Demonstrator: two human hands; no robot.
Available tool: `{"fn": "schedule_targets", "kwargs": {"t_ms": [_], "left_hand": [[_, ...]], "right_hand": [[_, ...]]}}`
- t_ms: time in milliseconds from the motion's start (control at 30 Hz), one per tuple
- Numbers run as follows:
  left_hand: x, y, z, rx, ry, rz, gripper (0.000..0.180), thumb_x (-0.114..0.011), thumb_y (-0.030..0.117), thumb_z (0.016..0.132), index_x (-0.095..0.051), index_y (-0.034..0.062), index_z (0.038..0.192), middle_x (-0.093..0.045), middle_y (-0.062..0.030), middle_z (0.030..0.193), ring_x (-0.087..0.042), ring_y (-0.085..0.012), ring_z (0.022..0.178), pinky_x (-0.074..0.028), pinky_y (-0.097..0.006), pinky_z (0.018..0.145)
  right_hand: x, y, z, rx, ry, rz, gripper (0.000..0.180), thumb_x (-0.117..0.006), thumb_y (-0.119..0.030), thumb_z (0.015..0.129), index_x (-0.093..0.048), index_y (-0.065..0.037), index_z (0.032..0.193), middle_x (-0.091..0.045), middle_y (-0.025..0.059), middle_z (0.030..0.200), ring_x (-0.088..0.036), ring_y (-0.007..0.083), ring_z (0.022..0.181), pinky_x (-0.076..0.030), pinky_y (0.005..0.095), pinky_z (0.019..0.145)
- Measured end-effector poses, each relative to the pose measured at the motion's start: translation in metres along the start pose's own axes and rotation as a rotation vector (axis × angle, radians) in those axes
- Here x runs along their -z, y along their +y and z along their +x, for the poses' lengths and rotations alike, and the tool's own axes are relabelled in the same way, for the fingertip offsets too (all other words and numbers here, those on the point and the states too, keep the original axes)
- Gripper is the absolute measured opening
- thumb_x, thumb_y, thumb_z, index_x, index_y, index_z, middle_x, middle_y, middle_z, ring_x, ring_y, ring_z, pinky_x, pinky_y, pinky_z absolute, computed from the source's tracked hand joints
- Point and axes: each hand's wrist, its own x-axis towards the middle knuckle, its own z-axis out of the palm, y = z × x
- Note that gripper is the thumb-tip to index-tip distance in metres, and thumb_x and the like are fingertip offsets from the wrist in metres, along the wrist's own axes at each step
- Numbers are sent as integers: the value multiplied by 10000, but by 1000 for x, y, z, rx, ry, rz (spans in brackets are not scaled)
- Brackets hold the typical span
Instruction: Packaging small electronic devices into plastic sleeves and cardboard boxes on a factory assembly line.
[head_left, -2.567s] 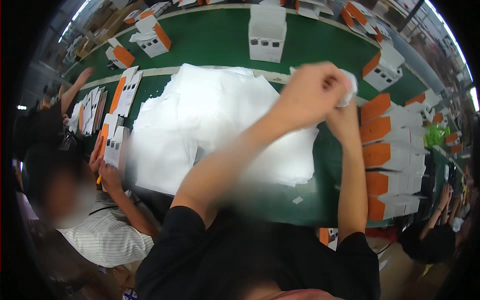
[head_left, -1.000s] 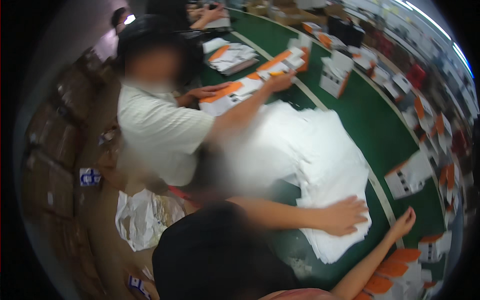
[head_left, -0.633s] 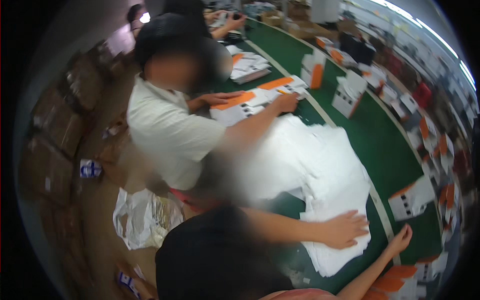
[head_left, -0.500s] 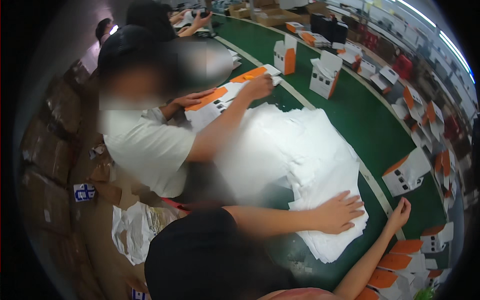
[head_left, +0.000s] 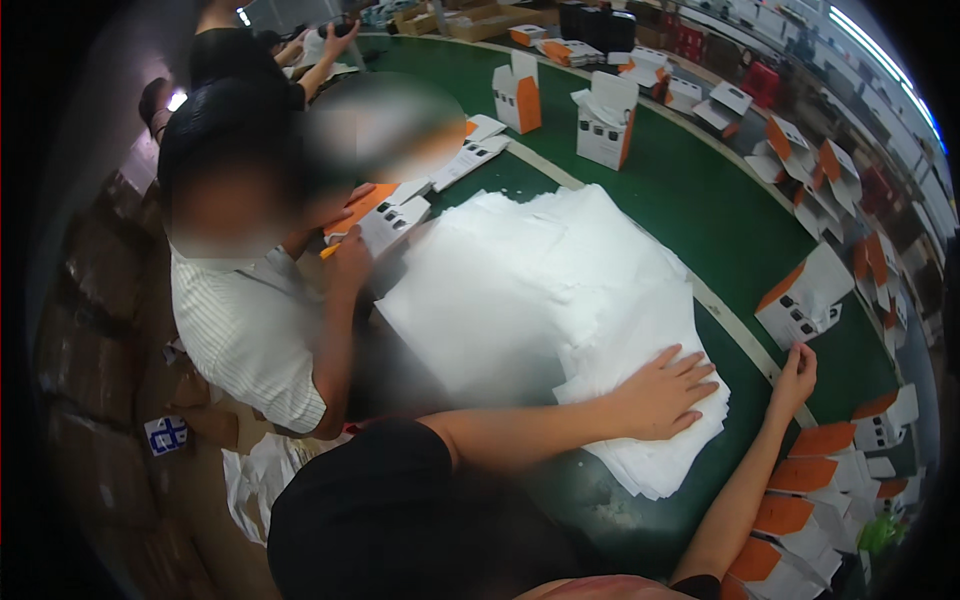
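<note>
My left hand lies flat with spread fingers on a large heap of thin white sheets, near its right edge. To the right, my right hand is raised over the green table, its fingers drawn together with nothing visible in them. Its fingertips reach the lower edge of an open white and orange carton; whether they touch it, I cannot tell. Small dark pictures mark the carton's front, and its white flaps stand up.
A co-worker at the left handles flat cartons and holds a small yellow-orange tool. Two upright cartons stand farther back. Folded cartons are stacked by my right forearm. More cartons line the right side. Brown boxes stand at far left.
The view has shifted. The co-worker's arm has drawn back from the far cartons toward their body. My left hand stays on the sheets; my right fingertips are closer to the carton's edge.
</note>
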Motion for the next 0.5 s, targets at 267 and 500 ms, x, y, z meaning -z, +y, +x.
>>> {"fn": "schedule_targets", "kwargs": {"t_ms": [267, 500], "left_hand": [[1, -2, 1, 7, 1, 16, 495, -504, 353, 998, -530, 91, 1418, -466, -145, 1511, -357, -319, 1456, -205, -525, 1205], [1, -2, 5, -11, 27, 6, 481, -510, 346, 993, -540, 92, 1401, -478, -147, 1499, -371, -324, 1444, -216, -525, 1199]], "right_hand": [[-1, -14, -3, -36, 82, 67, 206, -610, -209, 974, -668, -12, 979, -646, 25, 852, -576, 115, 780, -458, 264, 737], [4, -10, 2, -78, 99, 121, 210, -582, -190, 948, -622, -2, 863, -577, -3, 773, -499, 97, 733, -413, 253, 683]]}}
